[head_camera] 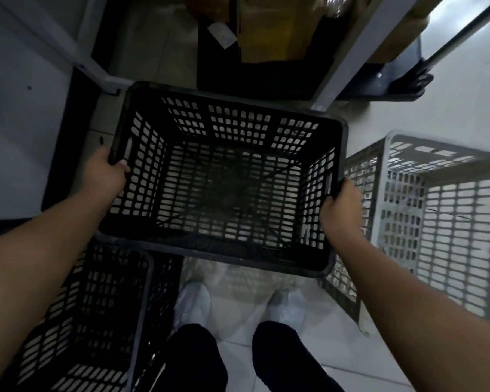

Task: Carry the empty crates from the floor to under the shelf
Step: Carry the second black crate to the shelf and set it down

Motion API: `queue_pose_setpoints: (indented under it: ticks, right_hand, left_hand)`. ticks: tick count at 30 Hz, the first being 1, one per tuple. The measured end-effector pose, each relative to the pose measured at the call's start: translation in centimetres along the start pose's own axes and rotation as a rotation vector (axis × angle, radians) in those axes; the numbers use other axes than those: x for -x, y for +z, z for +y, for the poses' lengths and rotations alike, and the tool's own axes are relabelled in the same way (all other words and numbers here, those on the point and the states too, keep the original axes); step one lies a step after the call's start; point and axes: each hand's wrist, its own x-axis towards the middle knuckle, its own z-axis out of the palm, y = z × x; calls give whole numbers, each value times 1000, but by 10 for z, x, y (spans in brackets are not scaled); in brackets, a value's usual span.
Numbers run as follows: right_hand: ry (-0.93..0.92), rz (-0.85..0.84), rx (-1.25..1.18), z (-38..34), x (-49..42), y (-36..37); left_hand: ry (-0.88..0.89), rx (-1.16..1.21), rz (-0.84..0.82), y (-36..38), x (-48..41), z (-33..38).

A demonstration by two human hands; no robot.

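Near my feet: a second black perforated plastic crate (pixel 91 321) on the floor at left, a grey slotted plastic crate (pixel 441 222) at right. My left hand (pixel 104 172) and right hand (pixel 341 206) have fingers closed over the side rims of the empty black lattice crate (pixel 224 179), held level. Carry step. Next: lower and slide it between the grey metal shelf legs (pixel 348 52) ahead.

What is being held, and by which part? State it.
The empty black crate, gripped by its top rim at the two short ends: left hand on one end, right hand on the opposite one.
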Motion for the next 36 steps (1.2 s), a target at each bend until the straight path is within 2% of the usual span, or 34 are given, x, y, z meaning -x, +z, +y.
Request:
queue_pose_setpoints:
  ticks: [5, 10, 15, 21, 27, 33, 36]
  right_hand:
    - [-37, 45, -69, -40, 38, -88]
    - [-57, 99, -52, -97, 91, -197]
    - [-206, 143, -72, -148, 146, -307]
    - [-411, 142, -63, -197, 199, -396]
    - [-656, 64, -68, -263, 272, -442]
    - [-926, -40, -74, -332, 377, -443]
    - [-1052, -142, -60, -359, 441, -426]
  left_hand:
    - [53, 56, 8, -60, 51, 46]
    - [89, 102, 63, -150, 113, 118]
    - [212, 158, 94, -260, 186, 175]
    - [157, 230, 251, -363, 287, 189]
    - [105, 287, 455, -458, 408, 166]
    - [-30, 405, 674, -543, 561, 95]
    - [-124, 491, 828, -574, 638, 44]
